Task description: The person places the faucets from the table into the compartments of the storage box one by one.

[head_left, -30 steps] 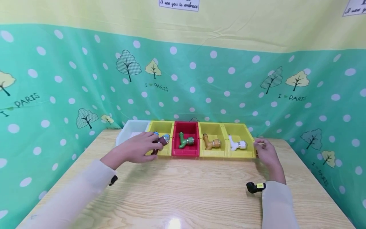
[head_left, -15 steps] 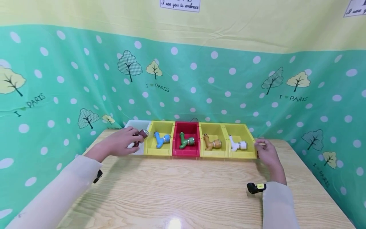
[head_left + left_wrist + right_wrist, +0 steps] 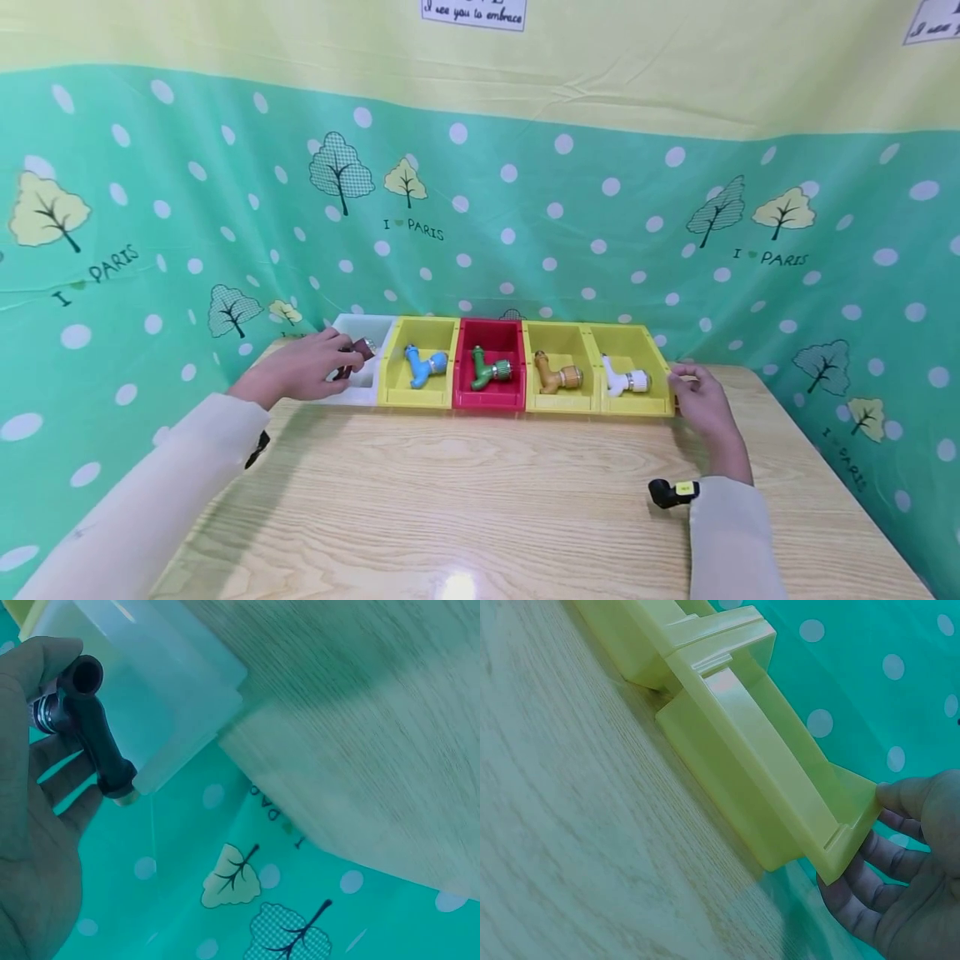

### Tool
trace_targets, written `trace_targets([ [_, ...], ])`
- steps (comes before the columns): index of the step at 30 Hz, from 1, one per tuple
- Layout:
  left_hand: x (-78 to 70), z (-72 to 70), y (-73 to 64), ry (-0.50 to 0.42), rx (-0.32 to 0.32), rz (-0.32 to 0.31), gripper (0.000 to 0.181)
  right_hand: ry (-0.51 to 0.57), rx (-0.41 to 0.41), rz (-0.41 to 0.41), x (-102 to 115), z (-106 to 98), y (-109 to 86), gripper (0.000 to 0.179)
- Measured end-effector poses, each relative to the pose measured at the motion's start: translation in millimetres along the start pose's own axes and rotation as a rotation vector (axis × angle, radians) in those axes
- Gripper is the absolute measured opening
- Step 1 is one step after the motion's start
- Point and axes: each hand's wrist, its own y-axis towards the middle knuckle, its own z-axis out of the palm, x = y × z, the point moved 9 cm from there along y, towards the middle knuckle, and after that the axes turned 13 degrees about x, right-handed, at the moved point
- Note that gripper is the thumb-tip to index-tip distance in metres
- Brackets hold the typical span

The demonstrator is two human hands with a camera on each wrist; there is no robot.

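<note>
My left hand (image 3: 303, 367) holds a dark brown tap (image 3: 94, 735) between thumb and fingers, over the translucent white bin (image 3: 351, 323) at the row's left end. The left wrist view shows the tap's round spout mouth and a metal ring near the thumb. At the other end, my right hand (image 3: 703, 404) grips the side edge of the rightmost yellow bin (image 3: 633, 406), thumb above and fingers beneath. That bin contains a white tap (image 3: 626, 379).
Between these bins, a blue tap (image 3: 425, 367) lies in a yellow bin, a green tap (image 3: 490, 370) in the red bin (image 3: 489, 402), and an orange-brown tap (image 3: 557, 375) in another yellow bin. The wooden table (image 3: 480, 492) meets a green dotted curtain (image 3: 525, 242) behind the row.
My left hand has carried the brown tap leftward from above the blue tap's bin to the white bin, uncovering the blue tap. My right hand stays at the right bin's edge.
</note>
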Motion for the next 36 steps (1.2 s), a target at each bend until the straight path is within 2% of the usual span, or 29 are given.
trace_targets([
  [3, 2.3, 2.2, 5.5, 0.010, 0.009, 0.007, 0.012, -0.007, 0.005, -0.001, -1, 0, 0.4, 0.047],
  [10, 8.9, 6.6, 20.6, 0.026, 0.108, -0.055, 0.008, -0.008, 0.002, 0.000, -3, 0, 0.7, 0.048],
  [16, 7.5, 8.0, 25.4, 0.061, 0.126, -0.053, 0.007, -0.006, -0.003, 0.014, -4, -1, 2.2, 0.047],
  [22, 6.7, 19.0, 28.8, 0.116, 0.134, -0.008, 0.006, -0.013, 0.003, 0.000, -1, 0, 2.0, 0.047],
  [26, 8.5, 24.7, 32.0, 0.106, 0.142, 0.009, 0.009, -0.023, 0.006, -0.009, 0, 1, 1.5, 0.046],
  [32, 10.7, 25.8, 39.3, 0.104, 0.139, 0.011, 0.009, -0.010, -0.001, -0.005, 0, -1, 0.9, 0.046],
  [36, 12.2, 30.8, 44.2, 0.112, 0.183, -0.019, 0.008, -0.007, -0.001, -0.008, -1, -1, 1.2, 0.046],
])
